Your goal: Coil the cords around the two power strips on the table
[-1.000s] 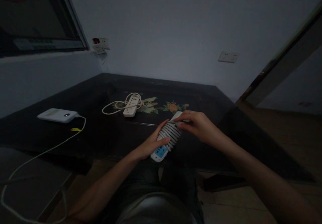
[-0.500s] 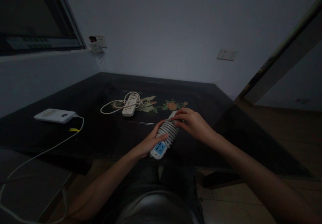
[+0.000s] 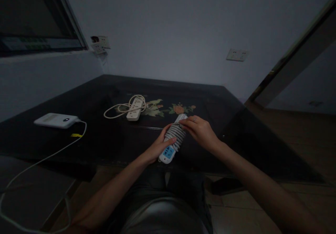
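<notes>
A white power strip [image 3: 166, 158] with a blue socket face is held tilted over the table's front part. Its grey cord [image 3: 176, 136] is wound round the middle in several tight coils. My left hand [image 3: 160, 145] grips the strip from the left, thumb lying across the coils. At the far end of the coils, my right hand [image 3: 198, 127] pinches at the cord, fingertips closed together. Exactly what sits between those fingertips is hard to make out, though it looks like the cord's end part.
On the dark table [image 3: 210, 101] lies a second power strip [image 3: 134, 109] with a loosely looped cream cord. A white power bank [image 3: 56, 120] is at the left, its cable [image 3: 47, 157] hanging off the front edge. Wall sockets [image 3: 237, 54] sit behind.
My right hand's fingers have drawn closer together at the far end of the coils. My left hand keeps its hold, and the view has shifted slightly.
</notes>
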Available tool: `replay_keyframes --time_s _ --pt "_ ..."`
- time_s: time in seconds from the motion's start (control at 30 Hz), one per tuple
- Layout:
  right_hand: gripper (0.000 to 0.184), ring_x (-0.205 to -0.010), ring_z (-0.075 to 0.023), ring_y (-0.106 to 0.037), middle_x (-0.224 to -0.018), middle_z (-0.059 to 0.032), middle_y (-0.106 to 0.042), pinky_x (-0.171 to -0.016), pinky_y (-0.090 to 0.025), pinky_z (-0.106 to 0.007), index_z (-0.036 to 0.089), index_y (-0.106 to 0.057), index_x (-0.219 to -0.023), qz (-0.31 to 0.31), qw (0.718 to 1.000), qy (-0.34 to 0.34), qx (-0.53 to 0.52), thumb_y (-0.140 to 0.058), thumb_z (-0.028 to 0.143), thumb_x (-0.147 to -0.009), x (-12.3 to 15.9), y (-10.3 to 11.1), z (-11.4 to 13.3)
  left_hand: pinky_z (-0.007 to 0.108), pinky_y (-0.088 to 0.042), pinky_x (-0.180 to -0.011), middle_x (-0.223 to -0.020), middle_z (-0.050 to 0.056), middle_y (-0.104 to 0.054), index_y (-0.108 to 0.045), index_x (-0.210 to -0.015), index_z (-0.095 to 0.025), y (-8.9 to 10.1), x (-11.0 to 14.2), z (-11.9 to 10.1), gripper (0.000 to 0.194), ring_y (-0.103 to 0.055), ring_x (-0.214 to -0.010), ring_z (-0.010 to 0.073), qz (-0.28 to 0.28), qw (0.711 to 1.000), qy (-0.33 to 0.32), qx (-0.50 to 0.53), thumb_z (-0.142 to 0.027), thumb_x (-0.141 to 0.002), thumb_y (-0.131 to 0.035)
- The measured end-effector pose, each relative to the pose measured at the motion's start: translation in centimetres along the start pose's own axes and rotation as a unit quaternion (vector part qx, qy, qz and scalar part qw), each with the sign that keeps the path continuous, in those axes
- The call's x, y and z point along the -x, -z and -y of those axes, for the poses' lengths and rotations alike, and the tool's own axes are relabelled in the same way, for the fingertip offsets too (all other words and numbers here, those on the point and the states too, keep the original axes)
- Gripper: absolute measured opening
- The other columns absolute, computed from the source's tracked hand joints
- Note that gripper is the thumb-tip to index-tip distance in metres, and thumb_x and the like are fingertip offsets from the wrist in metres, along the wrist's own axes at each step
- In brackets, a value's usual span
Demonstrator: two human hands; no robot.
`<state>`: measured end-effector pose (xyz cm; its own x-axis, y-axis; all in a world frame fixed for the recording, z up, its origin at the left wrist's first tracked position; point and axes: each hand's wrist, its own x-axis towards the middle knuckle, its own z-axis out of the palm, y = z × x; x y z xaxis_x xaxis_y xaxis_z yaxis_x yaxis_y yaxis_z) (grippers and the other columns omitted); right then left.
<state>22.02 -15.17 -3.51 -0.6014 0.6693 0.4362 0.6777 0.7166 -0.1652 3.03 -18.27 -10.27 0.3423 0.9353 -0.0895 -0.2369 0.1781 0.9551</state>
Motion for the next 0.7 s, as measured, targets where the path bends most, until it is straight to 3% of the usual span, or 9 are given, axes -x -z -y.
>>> replay_keyframes --time_s 0.17,0.27,0.37,0.5,0.63,0.7 --pt "0.025 -0.099 -0.0231 -0.058 -0.103 -0.0102 -0.066 -0.086 -0.049 -0.038 0.019 -0.065 -0.11 -0.035 0.999 0.014 -0.019 -0.047 0.019 -0.092 -0.8 0.2 0.5 0.042 -0.043 -0.098 -0.141 0.012 -0.045 -0.022 -0.145 -0.026 0.5 -0.3 -0.5 0.08 -0.05 -0.121 0.0279 0.01 0.999 -0.02 -0.031 -0.037 -0.079 -0.066" --pt "0.025 -0.1 -0.0239 -0.058 -0.101 -0.0115 -0.065 -0.088 -0.048 -0.038 0.016 -0.065 -0.109 -0.016 0.999 0.017 -0.022 -0.047 0.021 -0.092 -1.3 0.7 1.1 0.038 -0.036 -0.105 -0.143 0.011 -0.042 -0.025 -0.145 -0.022 1.2 -0.4 -0.5 0.078 -0.044 -0.128 0.0259 -0.006 0.986 -0.086 -0.14 -0.037 -0.079 -0.065" --pt "0.022 -0.1 -0.0234 -0.059 -0.105 -0.0117 -0.063 -0.088 -0.047 -0.037 0.016 -0.063 -0.107 0.016 0.999 -0.007 -0.046 -0.049 0.018 -0.09 -1.6 1.0 1.7 0.038 -0.039 -0.101 -0.137 0.01 -0.05 -0.025 -0.145 -0.023 1.6 -0.3 -0.7 0.075 -0.052 -0.12 0.0255 -0.049 0.956 -0.121 -0.261 -0.039 -0.081 -0.062" --pt "0.025 -0.089 -0.0201 -0.06 -0.102 -0.0102 -0.062 -0.077 -0.047 -0.032 0.015 -0.056 -0.107 0.062 0.989 -0.073 -0.112 -0.056 0.013 -0.082 -1.5 0.5 1.8 0.04 -0.046 -0.087 -0.117 0.007 -0.064 -0.021 -0.147 -0.032 1.6 0.0 -1.3 0.076 -0.063 -0.101 0.0289 -0.098 0.881 -0.103 -0.452 -0.042 -0.082 -0.058" --pt "0.03 -0.088 -0.0198 -0.061 -0.099 -0.0106 -0.063 -0.075 -0.045 -0.03 0.014 -0.049 -0.11 0.084 0.976 -0.131 -0.151 -0.054 0.012 -0.08 -1.3 -0.9 1.9 0.04 -0.048 -0.08 -0.113 0.009 -0.063 -0.017 -0.148 -0.035 1.5 0.1 -1.8 0.074 -0.065 -0.096 0.0308 -0.121 0.774 -0.085 -0.616 -0.044 -0.084 -0.054" --pt "0.028 -0.087 -0.0205 -0.061 -0.097 -0.0104 -0.064 -0.073 -0.044 -0.03 0.016 -0.048 -0.109 0.077 0.974 -0.161 -0.142 -0.055 0.018 -0.082 -1.4 -1.5 2.2 0.04 -0.049 -0.075 -0.113 0.01 -0.062 -0.015 -0.148 -0.038 1.3 0.1 -1.8 0.072 -0.065 -0.091 0.0309 -0.127 0.738 -0.077 -0.659 -0.044 -0.086 -0.051"
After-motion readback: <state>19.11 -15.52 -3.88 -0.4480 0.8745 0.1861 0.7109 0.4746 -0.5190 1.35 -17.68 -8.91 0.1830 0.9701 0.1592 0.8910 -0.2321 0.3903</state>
